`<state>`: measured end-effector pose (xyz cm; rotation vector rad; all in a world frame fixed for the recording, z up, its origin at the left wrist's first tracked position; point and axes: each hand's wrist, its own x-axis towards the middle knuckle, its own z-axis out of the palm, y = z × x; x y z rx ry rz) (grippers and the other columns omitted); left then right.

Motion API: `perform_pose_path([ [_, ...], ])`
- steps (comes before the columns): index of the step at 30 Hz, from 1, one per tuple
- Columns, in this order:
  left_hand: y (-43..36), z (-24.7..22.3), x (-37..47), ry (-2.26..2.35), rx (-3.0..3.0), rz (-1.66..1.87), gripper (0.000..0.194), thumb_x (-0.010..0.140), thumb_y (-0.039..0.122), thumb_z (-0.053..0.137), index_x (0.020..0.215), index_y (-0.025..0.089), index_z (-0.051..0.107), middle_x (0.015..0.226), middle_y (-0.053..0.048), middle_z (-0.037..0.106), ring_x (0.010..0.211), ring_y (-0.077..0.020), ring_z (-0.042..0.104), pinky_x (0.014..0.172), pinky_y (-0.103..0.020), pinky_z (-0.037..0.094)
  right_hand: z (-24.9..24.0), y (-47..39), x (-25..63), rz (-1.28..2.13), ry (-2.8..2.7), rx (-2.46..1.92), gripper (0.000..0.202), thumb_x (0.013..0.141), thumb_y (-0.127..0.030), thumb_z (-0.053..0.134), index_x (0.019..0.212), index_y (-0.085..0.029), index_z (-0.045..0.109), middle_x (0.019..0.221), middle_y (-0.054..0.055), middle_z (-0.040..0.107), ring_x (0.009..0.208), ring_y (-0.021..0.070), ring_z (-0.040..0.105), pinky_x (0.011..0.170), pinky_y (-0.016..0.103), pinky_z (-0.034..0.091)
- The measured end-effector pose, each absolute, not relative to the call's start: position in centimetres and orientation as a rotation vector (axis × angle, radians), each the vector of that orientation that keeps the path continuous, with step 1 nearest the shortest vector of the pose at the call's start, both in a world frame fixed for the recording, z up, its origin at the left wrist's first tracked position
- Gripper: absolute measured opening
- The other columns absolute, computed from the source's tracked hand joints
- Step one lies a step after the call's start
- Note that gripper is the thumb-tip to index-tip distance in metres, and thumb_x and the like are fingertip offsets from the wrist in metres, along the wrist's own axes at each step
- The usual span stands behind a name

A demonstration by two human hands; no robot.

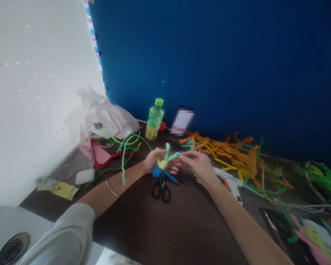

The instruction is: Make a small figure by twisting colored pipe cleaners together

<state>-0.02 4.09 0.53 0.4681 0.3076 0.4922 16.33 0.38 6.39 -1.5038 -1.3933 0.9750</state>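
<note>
My left hand [152, 161] holds a small pipe-cleaner figure [163, 164] with a yellow middle, light green arms and blue strands below. My right hand [197, 164] pinches the tip of the light green pipe cleaner [173, 156] that sticks out toward the right. Just under the figure, black-handled scissors [162, 191] lie on the dark table, their blades hidden behind it. A twisted pale green pipe cleaner [123, 162] lies near my left forearm.
A green-capped bottle [155, 119] and a phone [182, 121] are at the back. Orange pipe cleaners [226, 151] and a white glue gun [230, 182] lie right. On the left are a plastic bag [113, 116], a white case [85, 176] and a red-pink item [102, 154].
</note>
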Motion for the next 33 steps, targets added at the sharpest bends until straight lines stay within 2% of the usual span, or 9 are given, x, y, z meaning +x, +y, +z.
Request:
perform_pose_path([
  [5, 3.5, 0.7, 0.4, 0.438, 0.619, 0.76, 0.029, 0.064, 0.029, 0.068, 0.086, 0.012, 0.058, 0.076, -0.006, 0.064, 0.066, -0.0149, 0.06, 0.071, -0.036, 0.049, 6.6, 0.8, 16.9, 0.923, -1.423, -1.552, 0.031, 0.056, -0.044, 0.069, 0.066, -0.015, 0.065, 0.057, 0.002, 0.063, 0.051, 0.0143, 0.056, 0.047, 0.025, 0.041],
  [9, 3.3, 0.9, 0.7, 0.566, 0.685, 0.875, 0.03, 0.053, 0.026, 0.076, 0.066, 0.007, 0.057, 0.06, -0.005, 0.061, 0.06, -0.0161, 0.061, 0.072, -0.04, 0.05, 6.6, 0.7, 16.7, 0.835, -1.495, -1.561, 0.026, 0.058, -0.041, 0.068, 0.064, -0.016, 0.065, 0.059, 0.003, 0.065, 0.053, 0.0156, 0.057, 0.051, 0.027, 0.043],
  [12, 3.3, 0.8, 0.7, 0.6, 0.762, 0.868, 0.034, 0.05, 0.025, 0.078, 0.071, 0.004, 0.06, 0.058, -0.006, 0.062, 0.057, -0.0158, 0.061, 0.071, -0.039, 0.051, 6.5, 0.3, 16.1, 0.764, -1.583, -1.54, 0.021, 0.061, -0.037, 0.066, 0.063, -0.016, 0.064, 0.063, 0.004, 0.066, 0.059, 0.0175, 0.06, 0.058, 0.029, 0.046],
  [15, 3.4, 0.5, 0.8, 0.582, 0.791, 0.865, 0.035, 0.052, 0.024, 0.077, 0.076, 0.003, 0.062, 0.061, -0.006, 0.063, 0.06, -0.0157, 0.062, 0.072, -0.038, 0.051, 6.3, -0.1, 15.6, 0.718, -1.681, -1.504, 0.019, 0.066, -0.035, 0.062, 0.068, -0.016, 0.065, 0.069, 0.005, 0.067, 0.063, 0.0183, 0.062, 0.061, 0.03, 0.048],
  [22, 3.6, 0.2, 0.7, 0.601, 0.709, 0.879, 0.032, 0.056, 0.025, 0.075, 0.076, 0.005, 0.061, 0.066, -0.007, 0.065, 0.062, -0.0156, 0.064, 0.073, -0.033, 0.051, 6.0, -0.4, 15.7, 0.431, -1.934, -1.348, 0.017, 0.076, -0.029, 0.055, 0.077, -0.018, 0.068, 0.081, 0.006, 0.066, 0.078, 0.0182, 0.061, 0.071, 0.031, 0.048],
  [25, 3.6, 0.4, 0.5, 0.562, 0.675, 0.861, 0.03, 0.059, 0.025, 0.073, 0.078, 0.006, 0.06, 0.067, -0.006, 0.065, 0.062, -0.0145, 0.063, 0.073, -0.032, 0.051, 5.9, -0.3, 16.2, 0.499, -1.98, -1.3, 0.019, 0.079, -0.027, 0.052, 0.085, -0.019, 0.068, 0.084, 0.006, 0.066, 0.079, 0.0169, 0.061, 0.07, 0.029, 0.048],
  [33, 3.6, 0.2, 0.4, 0.523, 0.643, 0.797, 0.025, 0.058, 0.022, 0.073, 0.069, 0.007, 0.057, 0.06, -0.005, 0.062, 0.056, -0.0144, 0.062, 0.064, -0.028, 0.052, 6.2, 0.4, 17.6, 0.624, -2.074, -1.235, 0.018, 0.076, -0.028, 0.054, 0.083, -0.022, 0.07, 0.085, 0.005, 0.066, 0.078, 0.0165, 0.06, 0.072, 0.029, 0.047],
])
